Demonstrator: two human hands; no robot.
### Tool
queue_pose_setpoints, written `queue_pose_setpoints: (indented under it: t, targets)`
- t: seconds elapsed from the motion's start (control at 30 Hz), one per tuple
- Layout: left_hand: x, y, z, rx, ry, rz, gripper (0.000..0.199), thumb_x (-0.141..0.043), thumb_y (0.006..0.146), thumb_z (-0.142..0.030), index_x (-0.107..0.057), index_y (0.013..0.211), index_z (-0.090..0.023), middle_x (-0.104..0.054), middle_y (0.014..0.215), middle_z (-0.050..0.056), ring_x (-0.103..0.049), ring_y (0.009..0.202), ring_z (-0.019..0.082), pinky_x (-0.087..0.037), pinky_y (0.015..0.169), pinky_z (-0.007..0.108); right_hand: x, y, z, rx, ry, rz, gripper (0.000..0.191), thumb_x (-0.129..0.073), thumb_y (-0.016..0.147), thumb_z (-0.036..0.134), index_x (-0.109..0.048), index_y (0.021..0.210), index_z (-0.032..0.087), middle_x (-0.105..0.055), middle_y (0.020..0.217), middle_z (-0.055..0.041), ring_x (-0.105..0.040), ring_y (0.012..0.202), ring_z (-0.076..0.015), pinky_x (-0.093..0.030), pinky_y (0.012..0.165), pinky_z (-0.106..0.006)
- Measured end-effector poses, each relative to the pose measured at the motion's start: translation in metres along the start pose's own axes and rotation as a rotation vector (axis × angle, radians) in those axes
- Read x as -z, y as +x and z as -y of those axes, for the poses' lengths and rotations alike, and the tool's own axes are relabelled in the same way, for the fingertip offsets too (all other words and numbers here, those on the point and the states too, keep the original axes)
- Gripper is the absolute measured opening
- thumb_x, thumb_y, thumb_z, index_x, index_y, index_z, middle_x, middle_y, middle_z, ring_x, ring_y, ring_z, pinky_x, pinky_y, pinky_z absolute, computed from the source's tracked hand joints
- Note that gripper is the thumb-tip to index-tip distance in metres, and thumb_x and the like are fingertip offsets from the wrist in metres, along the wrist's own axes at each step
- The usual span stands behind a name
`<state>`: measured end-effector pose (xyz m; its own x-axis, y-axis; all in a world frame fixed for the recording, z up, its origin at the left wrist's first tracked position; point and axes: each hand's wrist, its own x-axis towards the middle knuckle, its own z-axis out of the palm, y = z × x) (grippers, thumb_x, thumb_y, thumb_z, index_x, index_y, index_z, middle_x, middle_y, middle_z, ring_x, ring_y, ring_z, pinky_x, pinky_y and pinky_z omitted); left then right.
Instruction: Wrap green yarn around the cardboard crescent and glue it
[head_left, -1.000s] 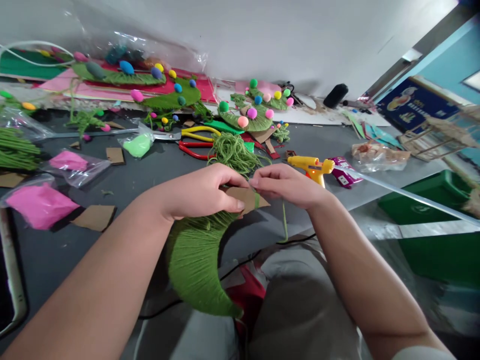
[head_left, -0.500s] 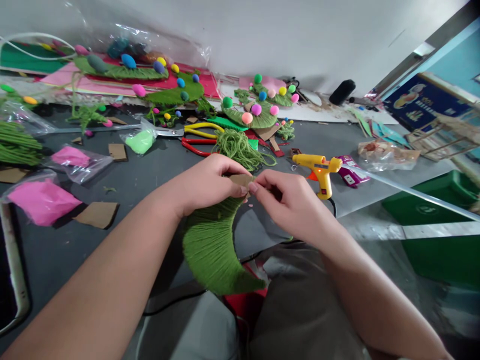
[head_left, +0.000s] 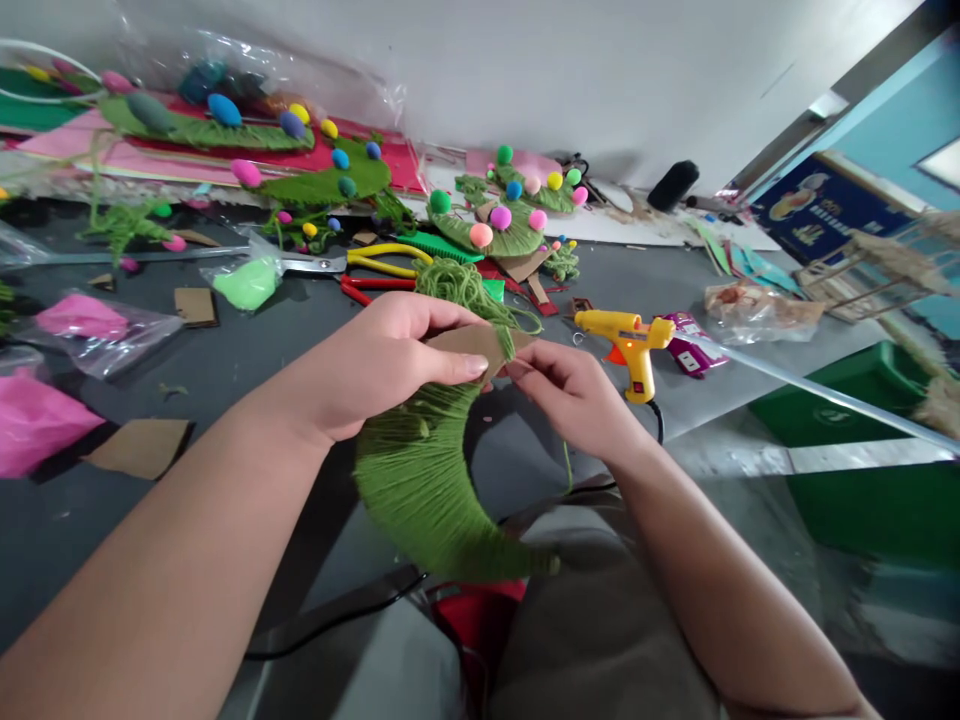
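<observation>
A cardboard crescent (head_left: 420, 490), wrapped in green yarn along most of its length, hangs over my lap. My left hand (head_left: 379, 360) grips its upper end, thumb flat on the bare brown cardboard (head_left: 465, 347). A few turns of green yarn (head_left: 504, 341) circle the cardboard close to its tip. Beside them, my right hand (head_left: 566, 395) is closed in a pinch on the yarn; the fingertips partly hide it. A loose strand (head_left: 568, 465) dangles below that hand. Just beyond the hands lies a tangled heap of green yarn (head_left: 457, 283).
Right of my hands lies a yellow glue gun (head_left: 628, 345). Scissors (head_left: 319, 264) with yellow and red handles lie behind. Pink (head_left: 82, 318) and light green (head_left: 246, 285) bagged material sits left. Yarn-covered shapes with coloured balls (head_left: 487, 235) line the back. A green bin (head_left: 840, 400) stands right.
The crescent has tilted, its lower tip swinging right. More bare cardboard and the yarn turns near the tip now show between my hands. The view has shifted slightly to the right.
</observation>
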<state>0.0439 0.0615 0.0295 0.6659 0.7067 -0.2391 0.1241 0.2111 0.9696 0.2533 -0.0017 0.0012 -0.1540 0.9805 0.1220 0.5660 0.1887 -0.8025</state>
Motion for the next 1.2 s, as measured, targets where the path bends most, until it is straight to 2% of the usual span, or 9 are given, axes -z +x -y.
queue_pose_setpoints:
  t: [0.2,0.33,0.53,0.67,0.77,0.97,1.07,1.2]
  targets:
    - [0.002,-0.001,0.002,0.096,0.108,0.156,0.020,-0.072,0.077,-0.030,-0.077,0.094,-0.023,-0.077,0.090,0.004,-0.072,0.080,0.021,-0.054,0.066,0.025,0.009,0.011,-0.010,0.089,-0.006,0.075,0.019,-0.052,0.098,0.029,-0.063,0.091,0.016,-0.062,0.083,-0.0006,-0.053,0.076,-0.0117,-0.041,0.070,-0.024]
    - [0.000,0.002,0.006,0.169,0.172,0.219,0.022,-0.072,0.076,-0.033,-0.078,0.095,-0.024,-0.077,0.093,0.005,-0.072,0.084,0.024,-0.053,0.068,0.027,0.015,0.018,-0.004,0.117,-0.041,0.117,0.024,-0.052,0.098,0.035,-0.063,0.087,0.016,-0.061,0.080,-0.0001,-0.051,0.074,-0.0112,-0.040,0.069,-0.024]
    - [-0.006,0.009,0.013,0.134,0.336,0.116,0.013,-0.071,0.072,-0.030,-0.077,0.081,-0.023,-0.075,0.083,0.003,-0.068,0.078,0.023,-0.046,0.064,0.028,0.010,0.015,0.022,0.069,-0.232,0.096,0.023,-0.051,0.098,0.031,-0.062,0.084,0.017,-0.057,0.071,0.0011,-0.045,0.064,-0.0106,-0.031,0.060,-0.025]
    - [-0.004,0.013,0.015,0.108,0.372,0.040,0.017,-0.070,0.071,-0.032,-0.077,0.084,-0.023,-0.074,0.082,0.003,-0.065,0.075,0.021,-0.043,0.063,0.029,0.006,0.004,0.035,0.047,-0.387,-0.017,0.019,-0.054,0.096,0.028,-0.063,0.082,0.017,-0.061,0.076,-0.0017,-0.044,0.065,-0.0116,-0.026,0.058,-0.028]
    - [-0.002,0.013,0.014,0.081,0.383,-0.026,0.021,-0.071,0.071,-0.034,-0.078,0.088,-0.023,-0.075,0.086,0.003,-0.066,0.078,0.022,-0.043,0.064,0.029,0.004,-0.004,0.040,0.029,-0.420,-0.043,0.021,-0.053,0.096,0.029,-0.064,0.083,0.017,-0.062,0.075,-0.0019,-0.045,0.064,-0.0122,-0.025,0.058,-0.029]
    - [0.004,0.013,0.016,0.037,0.446,-0.083,0.024,-0.068,0.073,-0.037,-0.076,0.090,-0.022,-0.072,0.083,0.002,-0.065,0.077,0.021,-0.044,0.063,0.028,-0.004,-0.018,0.041,0.003,-0.387,0.009,0.020,-0.050,0.098,0.028,-0.063,0.086,0.018,-0.062,0.075,-0.0013,-0.046,0.065,-0.0119,-0.027,0.060,-0.028]
    - [0.006,0.012,0.016,0.040,0.358,-0.119,0.026,-0.070,0.073,-0.038,-0.075,0.093,-0.022,-0.074,0.088,0.002,-0.068,0.082,0.023,-0.049,0.068,0.030,-0.007,-0.020,0.038,-0.041,-0.302,0.045,0.021,-0.049,0.099,0.027,-0.062,0.085,0.018,-0.061,0.075,0.0000,-0.046,0.066,-0.0112,-0.030,0.061,-0.027]
    - [0.006,0.007,0.010,0.051,0.210,-0.081,0.027,-0.071,0.074,-0.036,-0.075,0.097,-0.023,-0.075,0.091,0.004,-0.071,0.086,0.025,-0.051,0.070,0.031,-0.006,-0.015,0.021,-0.080,-0.062,0.091,0.024,-0.050,0.099,0.033,-0.063,0.086,0.017,-0.058,0.074,0.0007,-0.047,0.068,-0.0107,-0.035,0.063,-0.024]
